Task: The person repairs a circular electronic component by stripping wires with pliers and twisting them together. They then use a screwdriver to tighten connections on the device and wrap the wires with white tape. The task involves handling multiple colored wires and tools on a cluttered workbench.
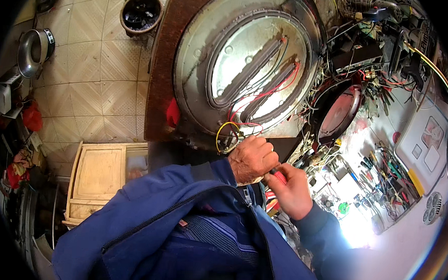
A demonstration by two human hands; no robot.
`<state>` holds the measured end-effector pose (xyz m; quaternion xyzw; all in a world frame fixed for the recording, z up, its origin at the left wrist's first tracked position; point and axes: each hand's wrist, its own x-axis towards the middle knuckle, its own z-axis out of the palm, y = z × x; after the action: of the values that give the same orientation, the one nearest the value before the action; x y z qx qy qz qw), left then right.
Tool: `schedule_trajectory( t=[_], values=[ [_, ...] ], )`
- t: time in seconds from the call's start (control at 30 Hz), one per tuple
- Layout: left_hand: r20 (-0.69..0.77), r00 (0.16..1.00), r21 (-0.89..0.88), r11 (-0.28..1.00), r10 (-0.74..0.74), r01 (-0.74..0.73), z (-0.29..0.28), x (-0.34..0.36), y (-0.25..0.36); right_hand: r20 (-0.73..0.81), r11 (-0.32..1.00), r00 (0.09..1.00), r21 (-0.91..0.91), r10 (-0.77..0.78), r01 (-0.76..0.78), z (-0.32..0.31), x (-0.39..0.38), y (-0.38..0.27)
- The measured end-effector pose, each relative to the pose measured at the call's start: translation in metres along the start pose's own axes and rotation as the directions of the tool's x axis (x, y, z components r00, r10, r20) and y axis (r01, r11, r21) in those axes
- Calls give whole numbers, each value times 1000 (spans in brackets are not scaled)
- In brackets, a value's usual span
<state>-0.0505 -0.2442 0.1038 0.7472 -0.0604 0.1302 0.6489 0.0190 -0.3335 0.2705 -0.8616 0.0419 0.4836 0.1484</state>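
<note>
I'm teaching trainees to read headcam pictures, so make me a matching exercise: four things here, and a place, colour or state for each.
1. Left hand
2. Right hand
3. Large round disc
4. Cabinet

A. Silvery, with red wires across it
B. Pale yellowish, at the person's left
C. Beside a yellow wire loop
D. Closed around a red object

Pairs: 1-C, 2-D, 3-A, 4-B

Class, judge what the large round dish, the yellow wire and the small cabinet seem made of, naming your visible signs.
Large round dish: probably bare sheet metal, dull silver, given its glare and stains.
Yellow wire: likely smooth plastic coating, judging by its even colour.
Small cabinet: pale, perhaps varnished wood or imitation board, from its tan framed panels.
</note>
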Motion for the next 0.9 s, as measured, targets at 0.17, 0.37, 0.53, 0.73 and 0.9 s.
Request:
schedule_trajectory(
  t=[0.17, 0.37, 0.53, 0.73, 0.9],
  values=[
    [50, 998, -16, 999, -37, 38, -2, 1, 4, 430, 397, 813, 719, 392, -571, -7, -1, -15],
    [145, 988, -62, 996, -61, 71, -28, 4, 11, 151, 889, 941, 312, 303, -336, -2, 5, 5],
    [27, 999, -6, 999, -35, 35, -26, -2, 11, 13, 869, 992, -481, -125, 116, -2, 6, -21],
    [-78, 996, -28, 999, -33, 31, -9, -20, 11, 318, 234, 874, -877, -368, 419, 0, -1, -33],
    [-83, 995, 29, 998, -52, 54, -10, -11, 12, 28, 802, 951, -530, -308, 276, 3, 3, -20]
  ],
)
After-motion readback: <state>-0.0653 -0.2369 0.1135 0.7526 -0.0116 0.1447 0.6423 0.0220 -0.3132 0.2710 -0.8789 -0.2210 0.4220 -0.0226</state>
